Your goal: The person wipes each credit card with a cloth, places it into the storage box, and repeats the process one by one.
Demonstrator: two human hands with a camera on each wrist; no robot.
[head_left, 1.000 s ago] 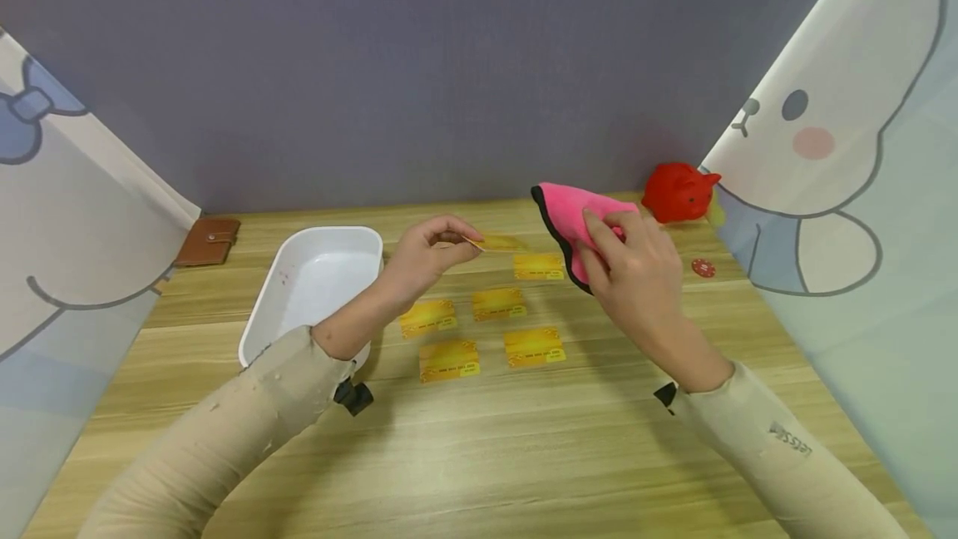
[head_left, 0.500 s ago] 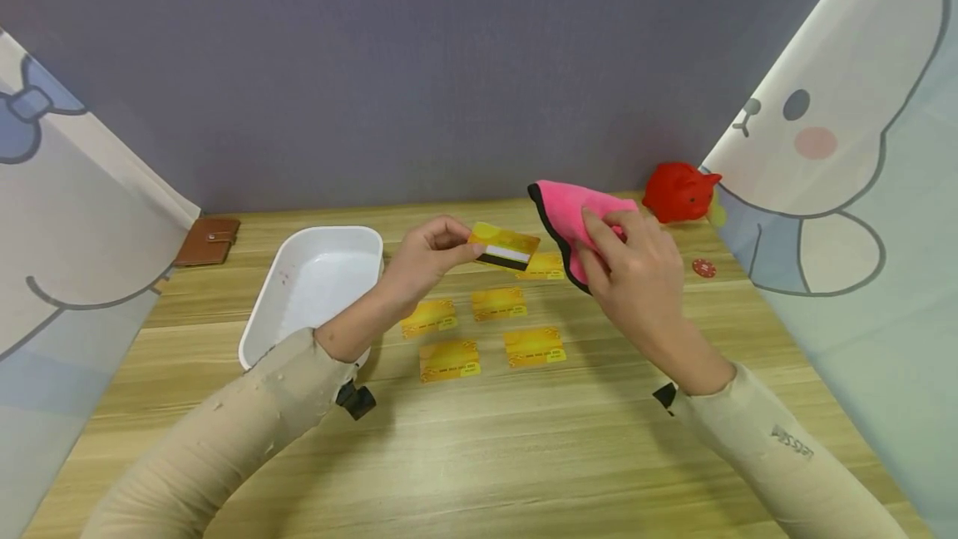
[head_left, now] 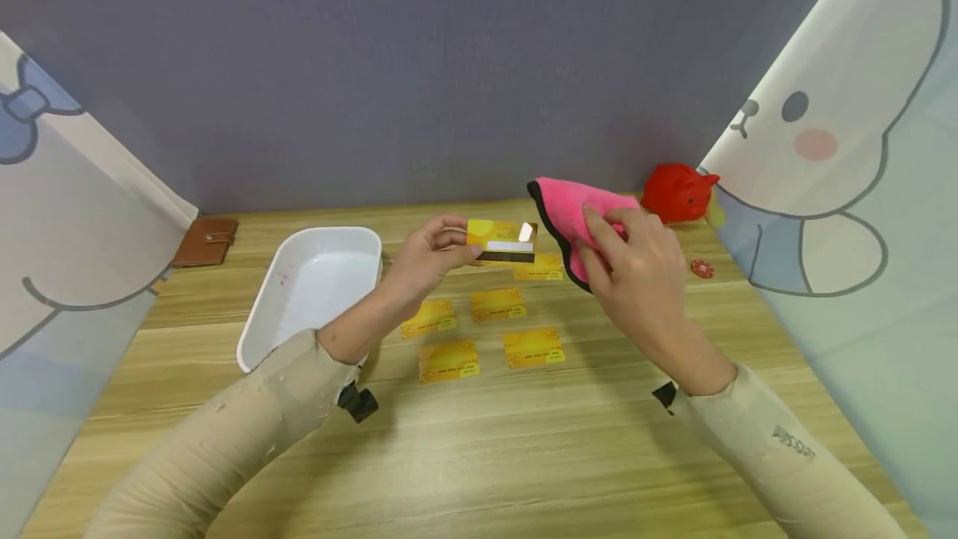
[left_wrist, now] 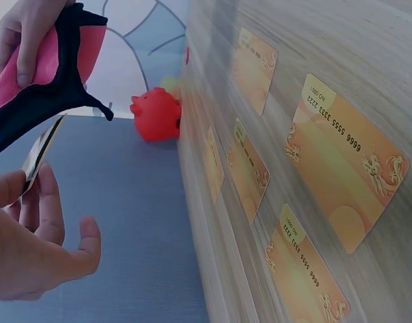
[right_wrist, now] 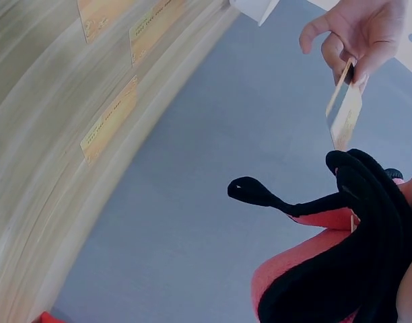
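Observation:
Between thumb and fingers my left hand (head_left: 422,264) pinches a gold bank card (head_left: 503,241) by its left end. The card is raised above the table, its back with the black stripe and white strip facing me. My right hand (head_left: 639,273) grips a folded pink cloth (head_left: 572,210) with black edging, just right of the card. In the right wrist view the cloth's black loop (right_wrist: 250,190) hangs out. Below the hands several gold cards lie face up on the table, among them a front card (head_left: 449,362), a right card (head_left: 535,347) and a back card (head_left: 539,267).
A white tray (head_left: 250,339) stands on the left, partly behind my left forearm. A brown wallet (head_left: 205,241) lies at the back left. At the back right are a red piggy bank (head_left: 677,192) and a red poker chip (head_left: 702,269). A grey wall (head_left: 449,90) closes the back.
The card in my left hand has turned from nearly edge-on to showing its striped back, then levelled out. My right hand with the cloth has hardly moved.

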